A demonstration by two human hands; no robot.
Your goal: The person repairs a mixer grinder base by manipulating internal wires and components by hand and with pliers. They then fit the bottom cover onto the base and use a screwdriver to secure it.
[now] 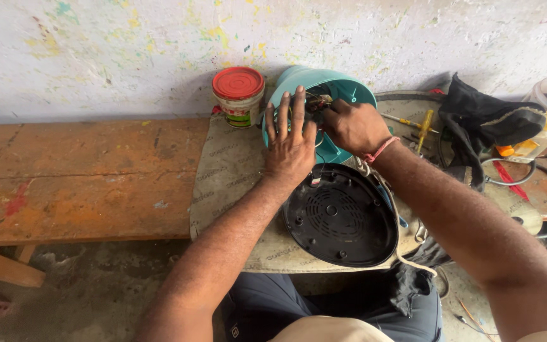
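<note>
Lying on its side on the counter (96,177) against the wall, a teal shell (343,88) shows its open inside, with wires (316,101) visible. The left hand (289,142) rests flat against the shell's rim, fingers spread, grasping nothing. The right hand (352,126), a red thread at its wrist, reaches into the opening with fingers bunched at the wires; what they pinch cannot be told. A black base plate (340,218) lies just below on a cloth mat (229,171). A red-lidded tub (238,95) stands left; a yellow-handled screwdriver (424,126) lies right.
</note>
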